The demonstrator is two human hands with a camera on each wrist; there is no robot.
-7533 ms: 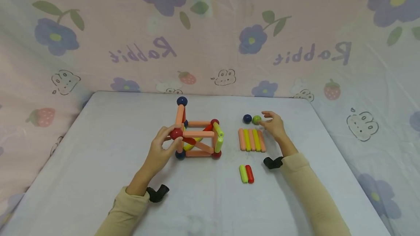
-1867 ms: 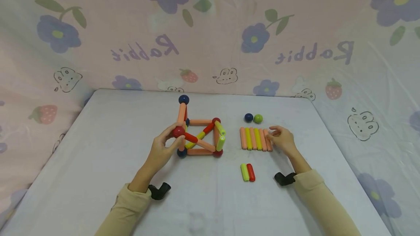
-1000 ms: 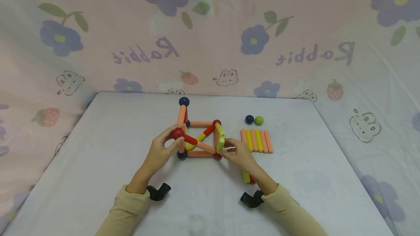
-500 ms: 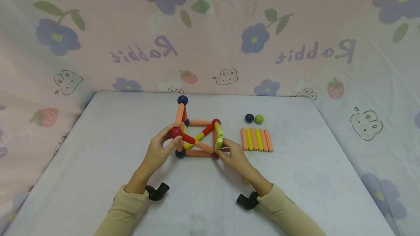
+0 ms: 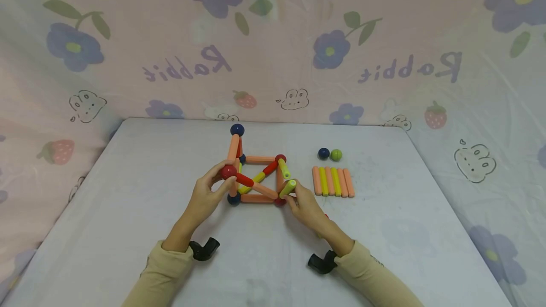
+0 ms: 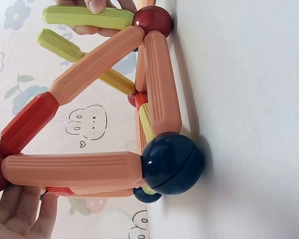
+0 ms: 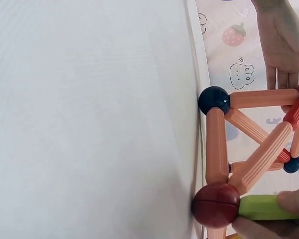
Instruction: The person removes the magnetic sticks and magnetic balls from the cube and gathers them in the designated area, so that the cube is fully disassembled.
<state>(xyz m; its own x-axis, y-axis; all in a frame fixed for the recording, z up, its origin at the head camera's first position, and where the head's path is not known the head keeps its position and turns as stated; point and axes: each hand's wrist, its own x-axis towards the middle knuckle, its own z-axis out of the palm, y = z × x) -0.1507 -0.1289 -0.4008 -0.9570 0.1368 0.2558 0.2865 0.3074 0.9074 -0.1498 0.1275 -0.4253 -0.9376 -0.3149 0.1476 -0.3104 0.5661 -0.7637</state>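
A frame of magnetic sticks and balls stands on the white table, built of orange sticks (image 5: 258, 198) and other colours. My left hand (image 5: 206, 198) pinches the red ball (image 5: 229, 171) at its upper near-left corner. A dark blue ball (image 5: 237, 130) tops the far-left upright. With thumb and fingers, my right hand (image 5: 308, 206) pinches a light green stick (image 5: 288, 187) whose lower end meets the near-right red ball (image 7: 217, 205). That stick leans to the right. Behind it, another green stick (image 5: 284, 168) rises from the far-right red ball (image 5: 280, 158), its upper end bare.
To the right lies a row of orange and yellow sticks (image 5: 330, 181). Beyond it sit a loose dark blue ball (image 5: 323, 153) and a green ball (image 5: 336, 155). My right forearm mostly covers a red stick (image 5: 326, 216) and a green one. A printed cloth (image 5: 264, 70) hangs behind the table.
An orange stick once across the frame's top now lies in the row. My right hand went from the balls to the row, then to the green stick, which now tilts right.
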